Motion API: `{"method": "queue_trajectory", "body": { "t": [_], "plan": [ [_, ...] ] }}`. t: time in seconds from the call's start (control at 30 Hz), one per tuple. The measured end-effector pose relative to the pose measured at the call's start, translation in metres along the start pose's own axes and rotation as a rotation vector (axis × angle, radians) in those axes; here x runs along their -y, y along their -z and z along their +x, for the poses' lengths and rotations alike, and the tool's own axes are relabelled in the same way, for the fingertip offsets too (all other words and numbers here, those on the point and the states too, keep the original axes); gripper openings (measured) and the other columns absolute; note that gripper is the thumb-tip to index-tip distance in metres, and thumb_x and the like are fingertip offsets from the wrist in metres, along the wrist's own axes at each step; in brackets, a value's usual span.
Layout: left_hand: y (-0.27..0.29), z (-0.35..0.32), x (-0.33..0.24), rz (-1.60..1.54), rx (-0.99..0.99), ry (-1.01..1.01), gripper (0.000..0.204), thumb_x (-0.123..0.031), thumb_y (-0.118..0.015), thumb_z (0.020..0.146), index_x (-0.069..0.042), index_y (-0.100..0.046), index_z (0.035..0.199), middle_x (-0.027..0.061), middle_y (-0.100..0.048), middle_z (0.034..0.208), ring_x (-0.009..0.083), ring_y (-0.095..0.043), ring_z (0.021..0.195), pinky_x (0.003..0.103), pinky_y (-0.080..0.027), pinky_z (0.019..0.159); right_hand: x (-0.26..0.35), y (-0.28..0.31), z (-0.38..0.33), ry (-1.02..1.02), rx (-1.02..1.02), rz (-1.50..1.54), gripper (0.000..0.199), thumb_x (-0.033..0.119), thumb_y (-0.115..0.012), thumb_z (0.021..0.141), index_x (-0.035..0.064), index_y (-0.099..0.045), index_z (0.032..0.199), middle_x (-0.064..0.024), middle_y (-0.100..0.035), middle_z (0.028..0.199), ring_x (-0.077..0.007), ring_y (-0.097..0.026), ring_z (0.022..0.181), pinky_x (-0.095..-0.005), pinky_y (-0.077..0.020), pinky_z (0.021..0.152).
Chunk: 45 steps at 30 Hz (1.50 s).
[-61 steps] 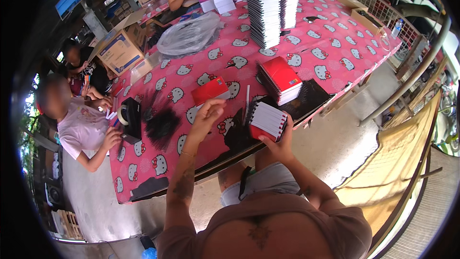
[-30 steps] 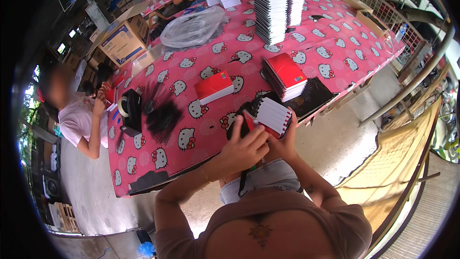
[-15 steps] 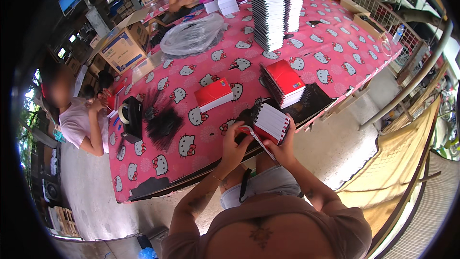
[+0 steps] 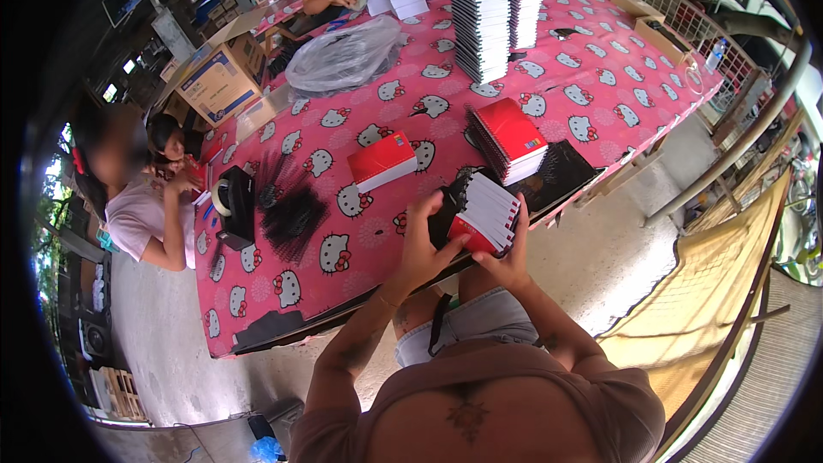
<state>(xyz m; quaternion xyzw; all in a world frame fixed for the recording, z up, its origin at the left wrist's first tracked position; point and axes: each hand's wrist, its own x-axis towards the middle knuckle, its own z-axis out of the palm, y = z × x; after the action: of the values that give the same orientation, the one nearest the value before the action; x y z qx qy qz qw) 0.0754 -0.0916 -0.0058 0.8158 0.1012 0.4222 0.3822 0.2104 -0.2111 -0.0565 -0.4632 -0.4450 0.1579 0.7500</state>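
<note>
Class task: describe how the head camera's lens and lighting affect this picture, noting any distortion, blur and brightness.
Head view: fisheye bending curves the pink cartoon-cat tablecloth edges and the grey metal railing; a black vignette rings the frame; even daylight, brightest at the right; the left hand and right hand on the red-covered notebook stack look sharp; one face at left is blurred.

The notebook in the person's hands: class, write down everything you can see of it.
The notebook is a small bound block of white pages with a red cover that shows along its lower edge. It is tilted, page edges turned up toward the camera, above the near edge of the pink patterned table. The left hand grips its left side, fingers curled over the top edge; the right hand supports it from below. Its binding cannot be made out.
</note>
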Motion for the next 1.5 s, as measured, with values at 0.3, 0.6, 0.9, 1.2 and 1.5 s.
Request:
{"method": "queue_trajectory", "body": {
  "t": [0.3, 0.6, 0.9, 1.2, 1.5],
  "plan": [
    [0.001, 0.025, 0.029, -0.529, 0.507, 0.504, 0.114, 0.001, -0.071, 0.073, -0.005, 0.003, 0.159, 0.0177, -0.024, 0.158, 0.025, -0.024, 0.148, 0.036, -0.023, 0.12, 0.03, 0.016, 0.012, 0.117, 0.149, -0.498, 0.106, 0.031, -0.071, 0.083, -0.0086, -0.003, 0.154, -0.0284, -0.031, 0.148, -0.0402, -0.034, 0.137, -0.0477, -0.026, 0.115],
    [0.002, 0.031, 0.027, -0.447, 0.578, 0.512, 0.113, -0.003, -0.072, 0.072, -0.005, 0.001, 0.159, 0.0174, -0.026, 0.157, 0.0248, -0.028, 0.146, 0.037, -0.026, 0.118, 0.034, 0.009, 0.011, 0.108, 0.086, -0.489, 0.106, 0.025, -0.076, 0.079, -0.0076, -0.008, 0.154, -0.0264, -0.037, 0.141, -0.038, -0.042, 0.128, -0.0477, -0.0322, 0.11],
    [0.004, 0.026, 0.038, -0.428, 0.651, 0.575, 0.111, -0.007, -0.076, 0.072, -0.006, -0.006, 0.158, 0.0164, -0.033, 0.153, 0.0242, -0.034, 0.142, 0.036, -0.029, 0.117, 0.011, 0.004, 0.01, 0.091, 0.007, -0.396, 0.113, 0.024, -0.085, 0.073, -0.0045, -0.013, 0.154, -0.021, -0.039, 0.134, -0.0337, -0.045, 0.123, -0.045, -0.0368, 0.106],
    [-0.019, 0.042, -0.012, -0.791, 0.305, 0.644, 0.093, -0.002, -0.064, 0.076, -0.006, -0.017, 0.156, 0.0139, -0.043, 0.144, 0.0224, -0.047, 0.13, 0.033, -0.047, 0.099, 0.055, 0.006, 0.035, -0.087, -0.086, -0.288, 0.098, 0.026, -0.08, 0.081, -0.0059, -0.021, 0.153, -0.0233, -0.045, 0.142, -0.0302, -0.047, 0.132, -0.0422, -0.037, 0.11],
    [-0.043, 0.178, -0.032, -0.699, 0.16, 0.674, 0.058, -0.045, -0.076, 0.085, -0.006, -0.056, 0.124, 0.0084, -0.067, 0.108, 0.0177, -0.069, 0.088, 0.036, -0.058, 0.076, 0.106, 0.078, 0.266, -0.798, 0.403, -0.107, 0.072, 0.05, -0.078, 0.083, -0.0005, -0.055, 0.129, -0.0157, -0.068, 0.119, -0.0234, -0.069, 0.103, -0.0366, -0.0577, 0.089]
  ]
}}
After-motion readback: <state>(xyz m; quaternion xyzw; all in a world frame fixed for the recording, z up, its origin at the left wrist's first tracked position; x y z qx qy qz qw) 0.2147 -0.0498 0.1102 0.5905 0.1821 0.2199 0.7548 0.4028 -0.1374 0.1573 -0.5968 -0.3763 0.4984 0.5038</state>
